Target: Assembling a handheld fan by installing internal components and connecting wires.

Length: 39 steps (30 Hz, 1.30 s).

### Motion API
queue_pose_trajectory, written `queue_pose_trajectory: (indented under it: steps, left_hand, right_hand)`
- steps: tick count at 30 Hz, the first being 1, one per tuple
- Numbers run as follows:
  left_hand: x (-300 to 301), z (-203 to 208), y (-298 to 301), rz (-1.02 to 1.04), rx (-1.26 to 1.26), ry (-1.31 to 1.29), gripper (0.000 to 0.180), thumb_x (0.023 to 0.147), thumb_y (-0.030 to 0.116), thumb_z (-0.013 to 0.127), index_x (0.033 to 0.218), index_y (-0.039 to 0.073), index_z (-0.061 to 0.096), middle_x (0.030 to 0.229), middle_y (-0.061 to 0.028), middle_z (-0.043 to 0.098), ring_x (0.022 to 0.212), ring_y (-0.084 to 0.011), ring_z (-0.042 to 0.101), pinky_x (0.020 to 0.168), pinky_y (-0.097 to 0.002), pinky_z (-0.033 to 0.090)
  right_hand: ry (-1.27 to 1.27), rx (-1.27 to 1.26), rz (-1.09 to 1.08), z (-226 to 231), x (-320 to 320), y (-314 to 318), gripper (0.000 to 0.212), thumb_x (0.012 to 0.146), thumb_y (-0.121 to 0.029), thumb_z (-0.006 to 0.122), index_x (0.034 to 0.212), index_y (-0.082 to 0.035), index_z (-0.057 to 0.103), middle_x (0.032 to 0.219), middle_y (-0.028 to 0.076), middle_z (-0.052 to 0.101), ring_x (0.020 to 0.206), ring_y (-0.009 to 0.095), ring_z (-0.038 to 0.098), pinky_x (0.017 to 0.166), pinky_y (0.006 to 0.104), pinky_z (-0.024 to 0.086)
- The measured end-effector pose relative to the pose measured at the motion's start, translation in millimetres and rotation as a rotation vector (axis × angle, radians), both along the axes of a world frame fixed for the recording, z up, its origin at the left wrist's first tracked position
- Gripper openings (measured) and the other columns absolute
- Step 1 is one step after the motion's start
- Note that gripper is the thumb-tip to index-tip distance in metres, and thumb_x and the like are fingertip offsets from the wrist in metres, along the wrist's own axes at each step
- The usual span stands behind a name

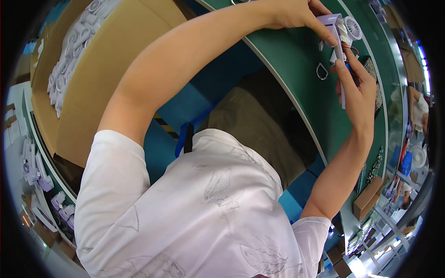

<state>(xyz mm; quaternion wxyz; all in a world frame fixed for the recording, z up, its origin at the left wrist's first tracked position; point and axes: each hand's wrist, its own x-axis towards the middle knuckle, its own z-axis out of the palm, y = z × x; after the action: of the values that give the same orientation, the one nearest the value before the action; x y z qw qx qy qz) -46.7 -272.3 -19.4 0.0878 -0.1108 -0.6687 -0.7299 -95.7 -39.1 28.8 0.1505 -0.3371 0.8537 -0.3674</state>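
Observation:
Over the green worktop, both my hands hold a pale lavender plastic casing [330, 19] of a small device, with its inside partly exposed. My left hand [303, 15] grips the casing's far end, thumb along its edge. My right hand [357, 88] is closed round the narrow near end, thumb and forefinger pinching it. Thin red wires [353, 47] show between the hands, beside a small blue part that my right fingers partly hide. A white round slotted part [353, 28] sits against the casing's right side. A D-shaped clear or metal ring [321, 71] lies on the worktop near my right hand.
The green worktop [301, 60] curves past me. Dark heaped small parts [371, 69] lie right of my right hand. A large cardboard box [116, 51] of white plastic pieces [74, 51] stands left. A small carton [368, 199] sits at the right; people work beyond.

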Motion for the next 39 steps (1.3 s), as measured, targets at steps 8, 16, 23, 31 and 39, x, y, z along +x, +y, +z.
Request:
queue_pose_trajectory:
  steps: [8,16,23,31,39]
  left_hand:
    - [13,-16,65,0.148,0.473,-0.058,0.059,0.088,0.018,0.079,0.140,0.004,0.054,0.110,-0.0080,0.070,0.095,-0.0118,0.067,0.078,-0.0286,0.056]
    - [36,-18,113,0.105,0.769,-0.053,0.059,0.096,0.002,0.061,0.150,0.001,0.035,0.127,-0.0133,0.060,0.115,-0.0237,0.062,0.095,-0.0410,0.053]
    - [51,-22,140,-0.031,0.874,0.004,0.051,0.101,0.011,0.048,0.148,-0.001,0.032,0.142,-0.0209,0.050,0.131,-0.0355,0.052,0.109,-0.0488,0.042]
    - [61,-22,172,0.012,0.917,-0.073,0.045,0.106,0.023,0.042,0.145,0.000,0.038,0.139,-0.0177,0.053,0.129,-0.0339,0.053,0.105,-0.0478,0.047]
    - [61,-23,188,0.330,0.732,-0.062,0.040,0.105,0.028,0.042,0.131,-0.001,0.047,0.121,-0.0182,0.063,0.103,-0.0268,0.066,0.091,-0.0409,0.054]
  right_hand:
    - [-0.101,-0.058,-0.008,16,15,21,0.052,0.097,-0.029,0.066,0.142,-0.004,0.056,0.089,0.002,0.066,0.061,0.004,0.051,0.048,0.0199,0.038]
    - [0.433,-0.008,0.033,14,60,32,0.045,0.089,-0.014,0.067,0.128,0.008,0.059,0.089,0.020,0.060,0.076,0.037,0.061,0.070,0.0418,0.050]
    - [0.409,0.079,-0.033,11,86,50,0.055,0.089,-0.016,0.066,0.136,0.008,0.052,0.096,0.019,0.057,0.079,0.034,0.064,0.064,0.0406,0.052]
    - [0.309,0.038,-0.079,8,97,60,0.057,0.089,-0.015,0.066,0.138,0.009,0.050,0.101,0.020,0.059,0.079,0.034,0.065,0.062,0.0397,0.054]
    - [0.317,-0.145,-0.122,1,99,64,0.056,0.087,-0.009,0.069,0.136,0.010,0.052,0.107,0.021,0.065,0.092,0.035,0.068,0.078,0.0369,0.054]
